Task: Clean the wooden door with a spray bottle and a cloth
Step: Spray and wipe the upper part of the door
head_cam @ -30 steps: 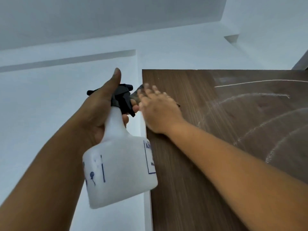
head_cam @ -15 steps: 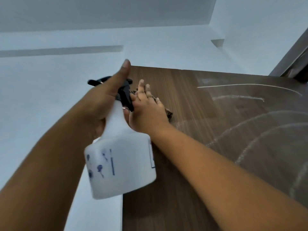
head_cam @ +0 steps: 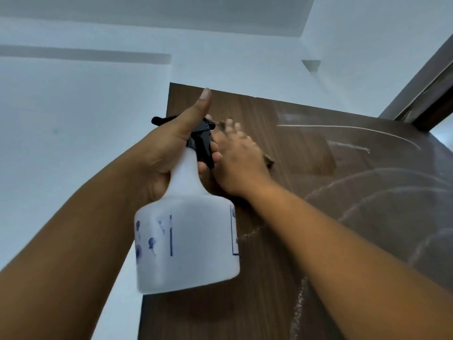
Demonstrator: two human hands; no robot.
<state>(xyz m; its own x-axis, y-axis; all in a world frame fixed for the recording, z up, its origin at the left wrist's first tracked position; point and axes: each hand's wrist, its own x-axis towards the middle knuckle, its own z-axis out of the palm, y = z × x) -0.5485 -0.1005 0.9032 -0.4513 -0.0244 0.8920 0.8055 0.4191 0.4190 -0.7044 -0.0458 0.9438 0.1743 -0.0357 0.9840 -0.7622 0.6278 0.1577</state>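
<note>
My left hand [head_cam: 169, 153] grips the neck of the white plastic spray bottle [head_cam: 188, 244], thumb raised, beside the dark brown wooden door [head_cam: 282, 278]. My right hand [head_cam: 241, 160] presses a brownish cloth [head_cam: 269, 162] against the door's upper left part with blurred, fairly straight fingers; pale streaks [head_cam: 348, 127] arc to the right.

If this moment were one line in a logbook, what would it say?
step: wiping door | left hand: holds spray bottle | right hand: presses cloth flat on wooden door near top | streaks: visible
</note>
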